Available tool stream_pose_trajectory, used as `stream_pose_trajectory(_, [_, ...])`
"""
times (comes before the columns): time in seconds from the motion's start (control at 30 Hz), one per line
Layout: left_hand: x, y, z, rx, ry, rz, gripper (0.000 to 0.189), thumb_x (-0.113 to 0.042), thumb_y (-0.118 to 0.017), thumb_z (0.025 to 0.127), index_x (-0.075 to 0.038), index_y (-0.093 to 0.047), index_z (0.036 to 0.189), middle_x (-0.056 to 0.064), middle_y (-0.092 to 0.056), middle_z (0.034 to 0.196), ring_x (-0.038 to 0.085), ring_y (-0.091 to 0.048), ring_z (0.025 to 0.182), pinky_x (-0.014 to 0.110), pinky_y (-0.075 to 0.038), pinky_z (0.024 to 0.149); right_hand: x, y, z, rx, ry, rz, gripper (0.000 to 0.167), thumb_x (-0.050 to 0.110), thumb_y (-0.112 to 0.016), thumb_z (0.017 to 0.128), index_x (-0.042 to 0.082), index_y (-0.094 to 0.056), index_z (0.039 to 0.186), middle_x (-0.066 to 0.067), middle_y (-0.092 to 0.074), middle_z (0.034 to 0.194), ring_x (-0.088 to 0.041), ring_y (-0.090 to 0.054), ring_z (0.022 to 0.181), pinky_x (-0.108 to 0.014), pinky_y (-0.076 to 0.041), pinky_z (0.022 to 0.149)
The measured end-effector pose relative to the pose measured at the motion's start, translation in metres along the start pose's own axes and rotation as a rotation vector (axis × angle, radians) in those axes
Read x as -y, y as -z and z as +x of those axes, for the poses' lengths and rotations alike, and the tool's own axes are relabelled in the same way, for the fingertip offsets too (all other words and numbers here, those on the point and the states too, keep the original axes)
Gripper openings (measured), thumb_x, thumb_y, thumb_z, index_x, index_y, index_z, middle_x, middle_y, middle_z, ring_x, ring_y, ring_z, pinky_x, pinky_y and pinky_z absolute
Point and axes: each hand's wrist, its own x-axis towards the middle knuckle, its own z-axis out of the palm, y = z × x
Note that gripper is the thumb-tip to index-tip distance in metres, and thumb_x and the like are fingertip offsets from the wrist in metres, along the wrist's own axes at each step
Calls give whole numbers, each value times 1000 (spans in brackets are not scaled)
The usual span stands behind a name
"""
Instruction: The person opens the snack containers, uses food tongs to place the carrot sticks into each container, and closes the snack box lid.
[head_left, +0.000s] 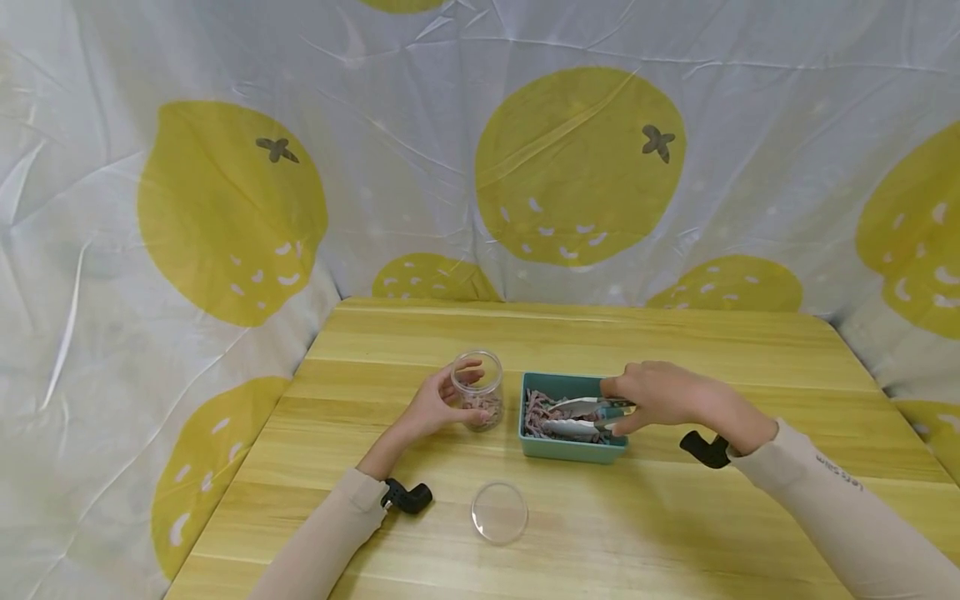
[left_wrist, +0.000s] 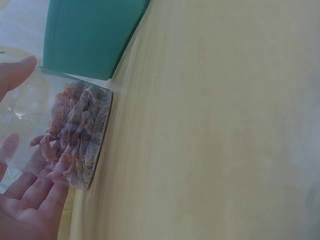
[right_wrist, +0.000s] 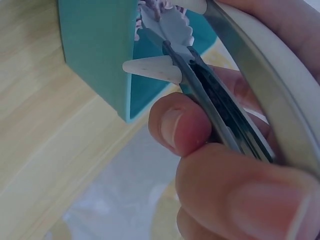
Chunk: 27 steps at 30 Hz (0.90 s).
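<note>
My left hand [head_left: 437, 406] curls round a clear jar [head_left: 477, 382] that has no lid on it. Purplish-brown dried strips [left_wrist: 75, 132] lie in the lower part of the jar. In my right hand [head_left: 663, 396] is a pair of metal tongs [right_wrist: 227, 107] with white tips. The tong tips [head_left: 573, 427] are spread apart inside a teal rectangular box [head_left: 573, 450], among more of the same strips [head_left: 536, 408]. In the right wrist view, thumb and fingers grip the tong arms over the box's end.
A round clear lid [head_left: 499, 512] lies flat on the wooden table [head_left: 637, 533], in front of the jar and box. A white curtain with yellow lemon prints [head_left: 581, 167] hangs behind the table and at both sides.
</note>
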Motion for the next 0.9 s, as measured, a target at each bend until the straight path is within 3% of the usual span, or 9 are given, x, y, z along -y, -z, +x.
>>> stream_pose_trajectory(0.13, [0,0,0,-1,-3,-9,78,1,-83,79,-6,-46,146,18,-53,143,33,-53,129,52,-35,111,-2,1,0,1,3,15,33,35,-76,89,10,-65,108,4,-65,86,-7,-58,68,-33,-52,65])
stream_pose_trajectory(0.37, [0,0,1,7,3,-34,80,4,-81,80,-3,-41,149,23,-49,145,39,-49,131,54,-32,112,-4,2,-3,2,-16,12,42,35,-75,90,5,-66,118,-4,-69,104,-21,-64,85,-41,-55,75])
stream_pose_trajectory(0.6, [-1,0,1,5,3,-30,78,4,-81,80,-6,-44,147,24,-49,145,40,-49,131,54,-32,112,-6,4,-7,8,-34,49,43,36,-74,91,6,-66,120,-2,-67,100,-19,-59,85,-42,-52,75])
stream_pose_trajectory(0.9, [-3,-1,0,2,1,-14,78,1,-83,79,-3,-44,147,21,-52,143,37,-51,130,51,-35,111,-12,9,-11,-13,-38,108,46,43,-71,92,7,-64,119,3,-65,89,-8,-55,71,-34,-49,68])
